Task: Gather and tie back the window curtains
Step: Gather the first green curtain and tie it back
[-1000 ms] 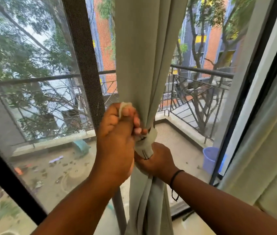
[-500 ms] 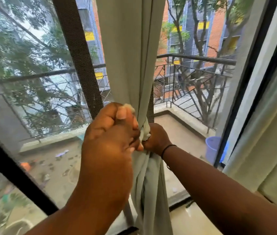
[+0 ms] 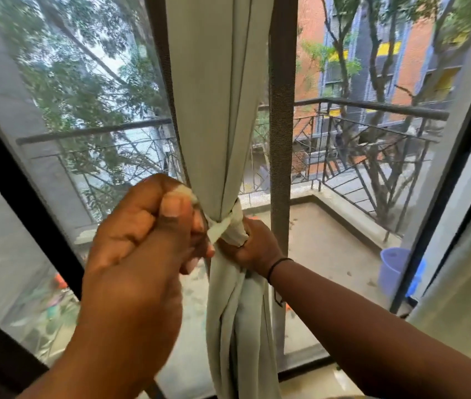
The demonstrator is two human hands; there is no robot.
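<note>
Left hand pinching tie strip, right hand clenched around gathered curtain, purple bucket outside, contents unseen.

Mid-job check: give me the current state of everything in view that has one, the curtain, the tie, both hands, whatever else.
Curtain: gathered into one bunch, cinched at mid-height.
Tie strip: wrapped around the bunch, one end pulled left; knot not visibly finished.
Left hand: closed, fingers pinching the tie's end.
Right hand: closed, gripping the curtain at the wrap.
Second curtain: hanging loose at right, untied.
Blue bucket: upright on the balcony; contents not visible.
</note>
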